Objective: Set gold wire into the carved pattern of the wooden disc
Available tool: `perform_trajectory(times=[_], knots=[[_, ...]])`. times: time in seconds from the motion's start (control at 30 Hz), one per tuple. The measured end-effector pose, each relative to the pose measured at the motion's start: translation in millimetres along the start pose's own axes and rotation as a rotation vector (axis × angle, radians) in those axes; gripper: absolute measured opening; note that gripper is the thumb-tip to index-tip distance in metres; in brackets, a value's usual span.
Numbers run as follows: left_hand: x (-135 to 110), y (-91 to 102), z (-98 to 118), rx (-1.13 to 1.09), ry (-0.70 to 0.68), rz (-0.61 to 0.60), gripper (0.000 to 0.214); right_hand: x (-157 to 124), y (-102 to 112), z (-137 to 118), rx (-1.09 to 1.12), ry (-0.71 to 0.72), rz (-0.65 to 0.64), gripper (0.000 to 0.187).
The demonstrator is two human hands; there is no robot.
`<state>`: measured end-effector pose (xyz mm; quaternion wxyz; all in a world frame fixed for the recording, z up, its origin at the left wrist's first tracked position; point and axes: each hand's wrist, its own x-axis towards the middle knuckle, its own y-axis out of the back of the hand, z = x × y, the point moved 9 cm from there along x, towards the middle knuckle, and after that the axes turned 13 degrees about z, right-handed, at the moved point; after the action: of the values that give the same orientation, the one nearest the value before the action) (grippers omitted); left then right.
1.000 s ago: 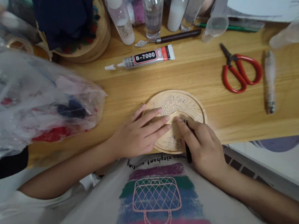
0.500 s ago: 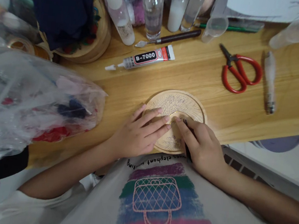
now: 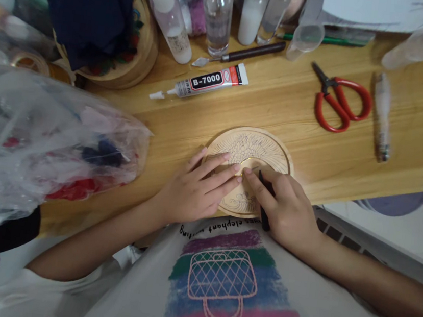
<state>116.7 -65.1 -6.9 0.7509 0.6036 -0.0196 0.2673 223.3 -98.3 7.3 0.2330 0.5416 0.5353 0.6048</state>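
Note:
A round wooden plate (image 3: 252,138) with a line drawing of fine petals and waves lies near the table's front edge. On it, a thin gold wire (image 3: 249,158) curves between my two hands. My left hand (image 3: 203,188) lies with fingers spread on the plate's left part, fingertips at the wire. My right hand (image 3: 286,204) rests on the right part, with a slim black tool (image 3: 264,217) held under its fingers; its exact kind is partly hidden. The right index fingertip presses down at the end of the wire, close to the left fingertips.
Beyond the plate lie a B-7000 glue tube (image 3: 205,79), a dark-handled palette knife (image 3: 253,52) and red-handled pliers or snips (image 3: 343,105). A clear pen-like tube (image 3: 382,118) is to the right. Bottles (image 3: 217,18) stand behind. A plastic bag (image 3: 62,145) fills the left side.
My right index finger has shifted slightly left along the wire, and the black tool under that hand shows more. My left hand stays in place.

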Motion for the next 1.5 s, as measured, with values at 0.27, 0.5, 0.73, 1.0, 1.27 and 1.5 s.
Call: perform_trajectory(times=[0.27,0.5,0.73,1.0,1.27,1.5], knots=[[0.2,0.5,0.6,0.0,-0.002,0.003,0.045,-3.9,-3.7,2.6,0.073,-0.036,-0.026,0.039],[-0.2,-0.6,0.6,0.003,-0.006,-0.004,0.045,-3.7,-3.0,0.6,0.062,-0.032,-0.034,0.041],[-0.5,0.7,2.4,0.028,-0.008,0.011,0.045,1.1,1.9,-2.3,-0.006,-0.007,-0.011,0.037],[-0.6,0.3,2.3,0.053,-0.01,0.009,0.045,4.6,4.1,-3.6,-0.013,0.013,-0.001,0.036],[0.6,5.1,1.3,0.05,0.004,0.041,0.045,4.6,3.1,-3.9,-0.038,0.022,-0.008,0.035],[-0.3,6.8,-2.4,0.048,0.058,0.048,0.046,5.7,4.9,-3.8,-0.045,0.018,0.004,0.035]])
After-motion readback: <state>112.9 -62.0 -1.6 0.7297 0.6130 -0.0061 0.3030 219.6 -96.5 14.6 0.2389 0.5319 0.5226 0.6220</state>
